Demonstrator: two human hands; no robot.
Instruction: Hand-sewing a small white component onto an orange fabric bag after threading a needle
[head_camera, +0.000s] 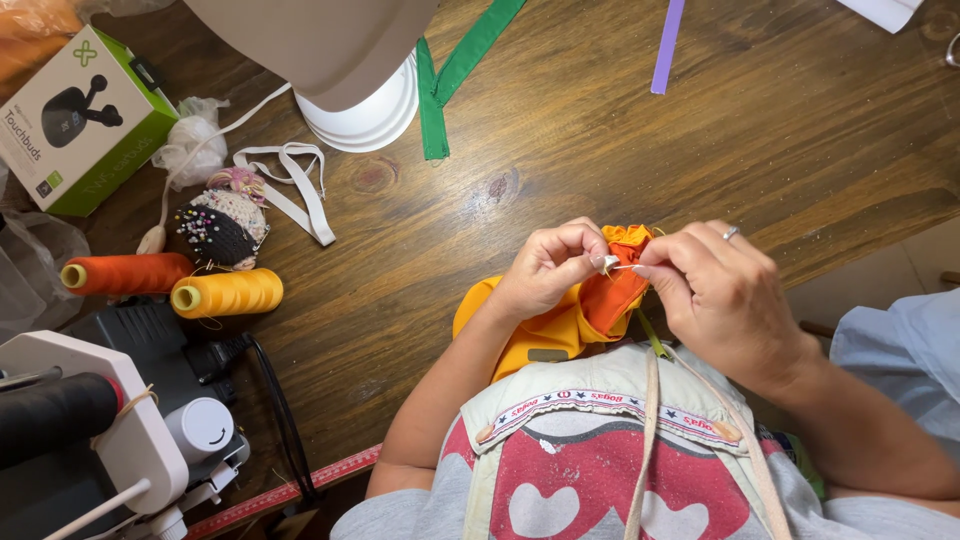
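Just right of frame centre, both hands pinched a bunched orange fabric: the left hand gripped its folds, a thimble on one fingertip, while the right hand held a thin needle lying roughly horizontal, tip toward the left. Soft yellow cloth hung below. At left lay two thread cones, one orange, one yellow, long axes horizontal, beside one beaded pincushion on the wooden table.
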